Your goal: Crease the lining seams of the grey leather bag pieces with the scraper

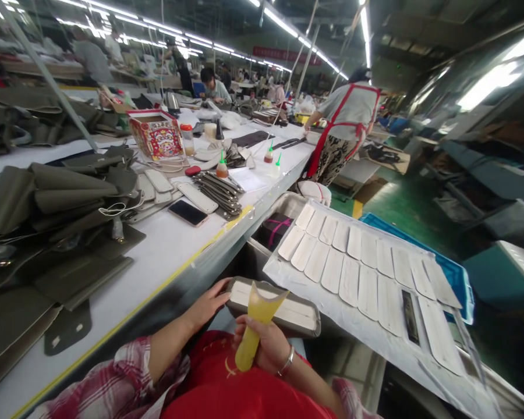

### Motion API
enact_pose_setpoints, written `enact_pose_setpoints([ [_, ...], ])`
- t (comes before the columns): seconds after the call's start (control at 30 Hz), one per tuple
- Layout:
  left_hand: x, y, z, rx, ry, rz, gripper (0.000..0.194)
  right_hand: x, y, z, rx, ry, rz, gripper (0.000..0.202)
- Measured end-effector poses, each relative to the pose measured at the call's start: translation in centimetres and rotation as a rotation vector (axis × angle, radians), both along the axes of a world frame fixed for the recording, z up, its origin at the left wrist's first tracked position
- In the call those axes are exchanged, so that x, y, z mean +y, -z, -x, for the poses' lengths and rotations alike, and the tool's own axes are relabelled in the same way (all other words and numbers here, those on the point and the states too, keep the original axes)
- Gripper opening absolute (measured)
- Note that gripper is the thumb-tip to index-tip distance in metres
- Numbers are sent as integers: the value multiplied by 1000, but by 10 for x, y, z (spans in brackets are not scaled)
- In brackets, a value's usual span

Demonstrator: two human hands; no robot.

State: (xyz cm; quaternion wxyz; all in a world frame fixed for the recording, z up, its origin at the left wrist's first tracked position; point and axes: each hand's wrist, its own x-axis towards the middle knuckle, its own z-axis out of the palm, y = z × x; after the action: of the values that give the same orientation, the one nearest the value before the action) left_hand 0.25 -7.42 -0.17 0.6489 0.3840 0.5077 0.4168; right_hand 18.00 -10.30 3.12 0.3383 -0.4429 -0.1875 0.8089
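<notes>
Right up close, both hands were busy! The left hand had its fingers curled on the left end of an olive-grey, long, round-cornered leather piece with a pale inner strip, held just above the lap. The right hand was clamped around the handle of a yellow, crescent-ended scraper, its curved edge up, right in front of the leather piece; whether it touched, you couldn't tell.

How far along? Midway on this one, it seemed: the pale strip sat inside the leather rim, but the piece hadn't left the hands. And just beyond, plenty apparently left: two rows of white, round-ended flat panels filled a white-covered board, none joined to leather, with one dark strip near the board's right end!

Over on the white-topped bench, olive leather parts heaped at the left, a black-screened phone lay near the yellow-taped front edge, and a stack of dark narrow strips sat just behind it. Farther along that edge, a co-worker in a red-trimmed apron leaned in!
</notes>
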Motion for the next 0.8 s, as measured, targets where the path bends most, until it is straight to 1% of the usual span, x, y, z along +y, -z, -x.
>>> enact_pose_setpoints([
  [0.07, 3, -3, 0, 8, 21, -35, 50, 3, 1, 7, 68, -62, 38, 31],
  [0.1, 5, -4, 1, 15, 30, -42, 50, 5, 1, 11, 79, -68, 39, 34],
  [0.17, 8, -6, 5, 20, 65, -35, 51, 6, 2, 20, 45, -16, 20, 43],
  [0.27, 12, -3, 15, 6, 131, 35, 52, 4, 2, 28, -68, 30, 9, 53],
  [0.3, 14, -2, 18, -4, 128, 64, 50, 2, 2, 30, -123, 18, 2, 55],
  [0.37, 18, 0, 25, -26, 68, 87, 47, -3, 5, 32, -193, -56, -14, 60],
  [0.43, 24, 1, 27, -54, -8, 60, 46, -8, 9, 36, -176, -151, -39, 62],
  [0.5, 32, -1, 23, -57, -45, 11, 47, -13, 14, 43, -112, -250, -62, 63],
  [0.6, 41, -8, 10, -14, -20, -74, 50, -18, 23, 56, -49, -352, -31, 64],
  [0.7, 44, -16, -6, 66, 30, -156, 51, -22, 29, 66, -11, -352, 32, 61],
  [0.8, 45, -18, -16, 96, 26, -187, 52, -26, 32, 69, 25, -303, 51, 55],
])
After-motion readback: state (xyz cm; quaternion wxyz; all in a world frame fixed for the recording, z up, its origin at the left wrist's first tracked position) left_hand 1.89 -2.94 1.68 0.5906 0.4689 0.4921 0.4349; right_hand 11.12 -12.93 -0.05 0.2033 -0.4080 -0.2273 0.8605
